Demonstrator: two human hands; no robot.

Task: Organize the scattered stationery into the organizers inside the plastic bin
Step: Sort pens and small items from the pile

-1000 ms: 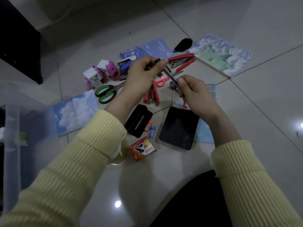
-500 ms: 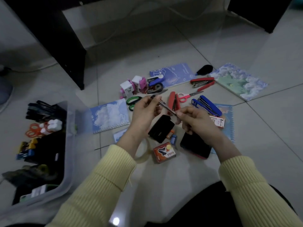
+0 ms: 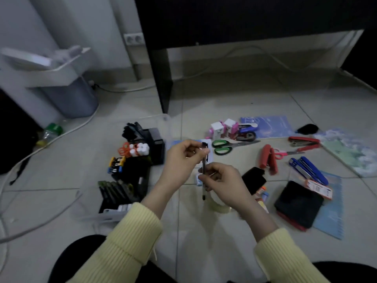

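While the person sits on the floor [image 3: 224, 107], both hands are raised on one black pen [image 3: 204, 166]. Left hand [image 3: 183, 160] pinches the top end with its fingertips; right hand [image 3: 222, 184] has fingers curled round the lower barrel. Pen is near upright, tip down, held in the air just right of the clear plastic bin [image 3: 110, 216]. Black organizers [image 3: 134, 172] in the bin hold orange scissors [image 3: 123, 150] and dark markers [image 3: 132, 129]. Loose on the floor to the right: green scissors [image 3: 222, 147], red stapler [image 3: 269, 162], blue stapler [image 3: 310, 170], black pad [image 3: 297, 203]. Clear tape roll [image 3: 218, 207] lies below the right hand.
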